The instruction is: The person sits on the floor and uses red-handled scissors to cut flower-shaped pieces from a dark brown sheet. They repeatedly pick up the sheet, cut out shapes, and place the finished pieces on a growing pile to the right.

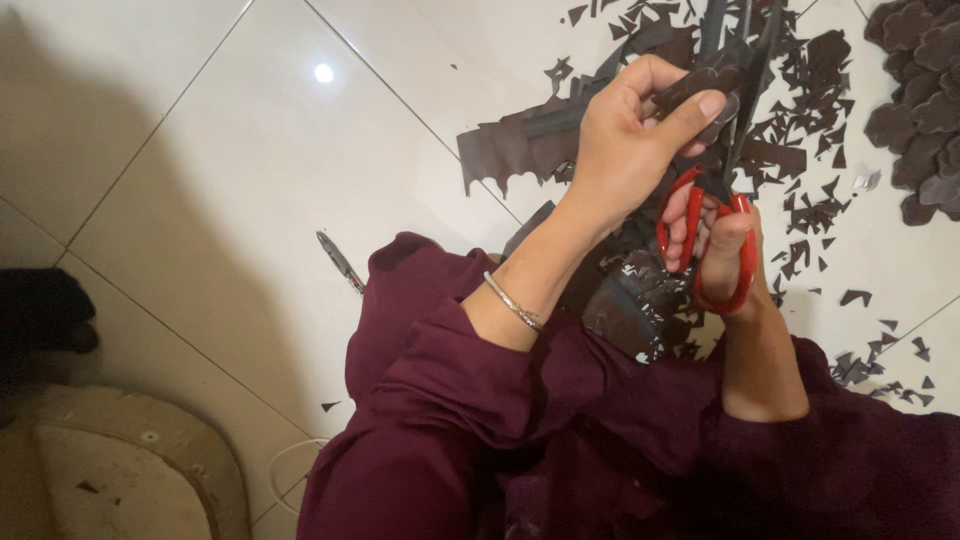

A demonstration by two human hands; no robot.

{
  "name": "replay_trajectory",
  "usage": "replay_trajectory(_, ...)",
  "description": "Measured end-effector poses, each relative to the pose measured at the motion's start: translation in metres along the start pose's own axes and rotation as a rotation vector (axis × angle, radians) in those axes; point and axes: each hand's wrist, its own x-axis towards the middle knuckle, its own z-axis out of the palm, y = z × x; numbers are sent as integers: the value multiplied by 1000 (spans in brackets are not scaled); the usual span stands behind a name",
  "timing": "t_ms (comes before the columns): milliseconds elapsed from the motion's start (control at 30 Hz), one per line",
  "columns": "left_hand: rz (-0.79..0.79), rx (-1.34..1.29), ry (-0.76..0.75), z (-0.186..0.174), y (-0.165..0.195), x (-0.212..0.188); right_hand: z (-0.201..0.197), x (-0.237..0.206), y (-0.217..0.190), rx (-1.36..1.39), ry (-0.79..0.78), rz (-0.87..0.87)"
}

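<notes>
Left hand [625, 135] fingers pinched shut on dark sheet piece [700, 85]. Right hand [720, 245] fingers curled through red scissors [715, 240] handles; blades hard to make out against dark scraps [810, 210].

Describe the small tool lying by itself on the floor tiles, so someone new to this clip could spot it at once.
Start at the white tiled floor, then find the person's maroon sleeve at lower centre. Just left of its upper edge lies a slim metal tool, set diagonally. Unlike the dark scraps scattered upper right, it is shiny, long, thin and alone on bare tile.
</notes>
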Motion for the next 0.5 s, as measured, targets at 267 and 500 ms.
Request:
replay_trajectory(267,-31,-97,-31,-5,5,4,-2,-1,-18,-27,-4,58)
replay_trajectory(500,-67,-99,-33,-10,13,6,-4,-3,-30,-99,4,73)
